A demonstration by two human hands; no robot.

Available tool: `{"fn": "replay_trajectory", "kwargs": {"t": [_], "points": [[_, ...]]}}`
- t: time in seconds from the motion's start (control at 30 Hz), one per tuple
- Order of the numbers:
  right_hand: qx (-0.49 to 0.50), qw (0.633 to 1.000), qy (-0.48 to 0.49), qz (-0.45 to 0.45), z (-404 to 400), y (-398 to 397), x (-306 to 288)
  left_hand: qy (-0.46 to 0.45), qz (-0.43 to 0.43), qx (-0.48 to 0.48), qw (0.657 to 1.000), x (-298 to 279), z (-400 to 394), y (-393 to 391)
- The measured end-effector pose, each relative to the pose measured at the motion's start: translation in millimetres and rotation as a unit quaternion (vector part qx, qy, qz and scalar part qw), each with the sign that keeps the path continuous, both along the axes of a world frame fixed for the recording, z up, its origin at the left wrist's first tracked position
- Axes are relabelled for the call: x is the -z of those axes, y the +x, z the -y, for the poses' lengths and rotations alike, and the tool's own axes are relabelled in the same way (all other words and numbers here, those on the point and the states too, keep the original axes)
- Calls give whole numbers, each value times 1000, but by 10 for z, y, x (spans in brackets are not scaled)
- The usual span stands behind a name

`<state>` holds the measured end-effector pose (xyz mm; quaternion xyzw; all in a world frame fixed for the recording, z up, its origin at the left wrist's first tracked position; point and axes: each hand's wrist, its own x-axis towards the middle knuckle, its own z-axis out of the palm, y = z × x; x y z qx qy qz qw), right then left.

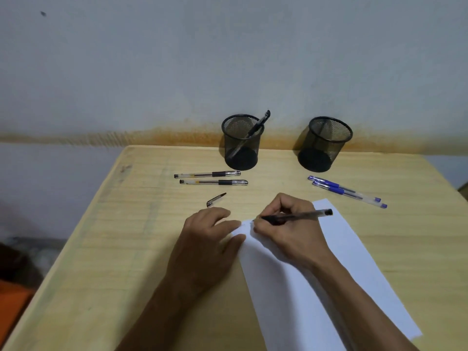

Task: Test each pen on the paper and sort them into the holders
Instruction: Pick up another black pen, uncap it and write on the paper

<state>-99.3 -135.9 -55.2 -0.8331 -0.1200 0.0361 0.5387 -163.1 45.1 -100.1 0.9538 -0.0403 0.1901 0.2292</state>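
Paper (316,274) lay nearest, pinned at its far-left corner by the flat left hand (210,239). Right hand (283,229) pinched the uncapped black pen (296,216), tip at 9 o'clock, barrel toward 3. Cap (215,199) lay beyond; left holder (241,143) stood at 12 o'clock.

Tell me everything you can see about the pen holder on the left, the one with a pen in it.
The left pen holder is a round black wire-mesh cup with a solid dark base and a rolled rim, see-through along its walls. It stands upright at the far edge of the wooden table, close to the wall. One black pen leans inside it, its top poking out over the right side of the rim. Neither hand touches it.
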Motion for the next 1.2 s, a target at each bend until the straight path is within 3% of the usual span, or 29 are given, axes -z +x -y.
{"fn": "replay_trajectory", "kwargs": {"t": [0.23,1.2], "points": [[-13,999,15,-39,10,79,117,-7,-33,-6,999,-32,-16,11],[-15,999,30,15,-7,154,249,-50,-44,-12,998,-74,-1,-10]]}}
